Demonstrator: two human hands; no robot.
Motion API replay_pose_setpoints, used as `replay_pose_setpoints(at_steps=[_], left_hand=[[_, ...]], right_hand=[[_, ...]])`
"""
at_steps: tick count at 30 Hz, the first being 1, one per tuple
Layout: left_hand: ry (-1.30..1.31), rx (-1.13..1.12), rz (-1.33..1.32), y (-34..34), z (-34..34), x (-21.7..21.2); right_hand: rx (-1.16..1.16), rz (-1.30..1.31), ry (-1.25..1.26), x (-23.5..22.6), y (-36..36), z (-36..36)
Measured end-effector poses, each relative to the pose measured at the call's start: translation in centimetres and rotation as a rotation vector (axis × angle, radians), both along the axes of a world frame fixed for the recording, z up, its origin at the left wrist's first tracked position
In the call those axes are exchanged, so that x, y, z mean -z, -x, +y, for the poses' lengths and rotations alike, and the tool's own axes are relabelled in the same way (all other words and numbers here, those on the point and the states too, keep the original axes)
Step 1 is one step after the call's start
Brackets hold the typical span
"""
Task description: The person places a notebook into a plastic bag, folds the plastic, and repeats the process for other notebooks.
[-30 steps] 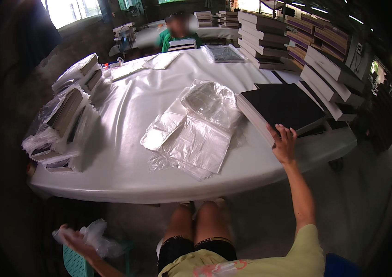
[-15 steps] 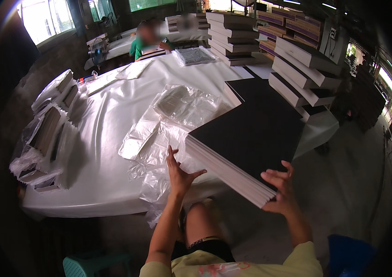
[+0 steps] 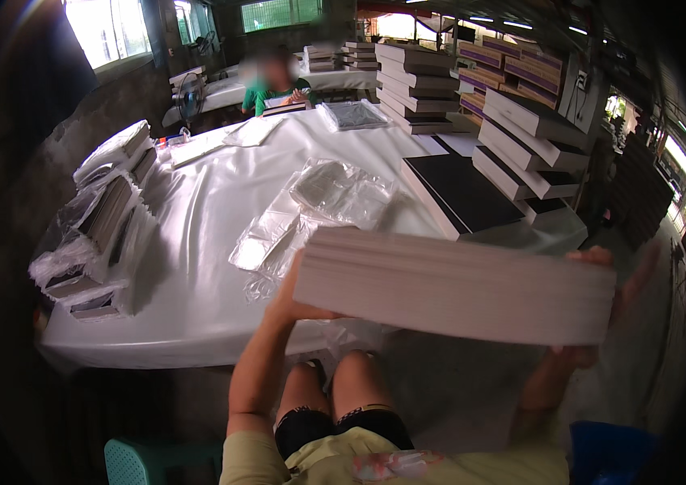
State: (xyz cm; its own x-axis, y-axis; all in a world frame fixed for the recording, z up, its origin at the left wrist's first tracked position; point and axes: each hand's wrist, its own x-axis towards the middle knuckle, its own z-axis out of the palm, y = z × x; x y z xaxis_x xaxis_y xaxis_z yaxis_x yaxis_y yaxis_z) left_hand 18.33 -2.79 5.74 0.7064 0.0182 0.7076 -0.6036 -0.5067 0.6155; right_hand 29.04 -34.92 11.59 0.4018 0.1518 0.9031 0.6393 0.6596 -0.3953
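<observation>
A thick stack of black-faced sheets (image 3: pixel 456 287) is held up in front of me, its pale layered edge turned toward me. My left hand (image 3: pixel 290 295) grips its left end, thumb underneath; the rest of the fingers are hidden behind it. At the right end my right hand (image 3: pixel 593 257) is closed round the stack, slightly blurred. Behind it on the table lies another black-topped stack (image 3: pixel 460 190). Clear plastic bags (image 3: pixel 335 194) lie in a flat pile just beyond the held stack.
Tall piles of thick pale-edged blocks (image 3: pixel 521 149) stand at the table's right. Plastic-wrapped bundles (image 3: pixel 100 226) are piled along the left side of the white-covered table (image 3: pixel 189 267). A person in green (image 3: pixel 278 93) sits across. A green stool (image 3: pixel 137 465) is at lower left.
The stack has come off the table and turned, its edge now toward me. My left hand, empty and spread before, has closed on its left end.
</observation>
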Motion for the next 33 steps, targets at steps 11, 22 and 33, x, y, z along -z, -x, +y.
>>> replay_pose_setpoints(at_steps=[11,22,33], left_hand=[[-0.555,-0.396,0.218,17.7,3.2,-7.7],[0.063,-0.405,0.422,26.0,5.6,-1.9],[0.113,-0.471,0.441,18.6,9.2,8.0]], right_hand=[[-0.358,0.296,0.048,-0.7,7.5,11.4],[-0.400,0.547,0.336,0.8,11.8,19.0],[-0.485,0.606,0.489,12.0,4.1,22.9]])
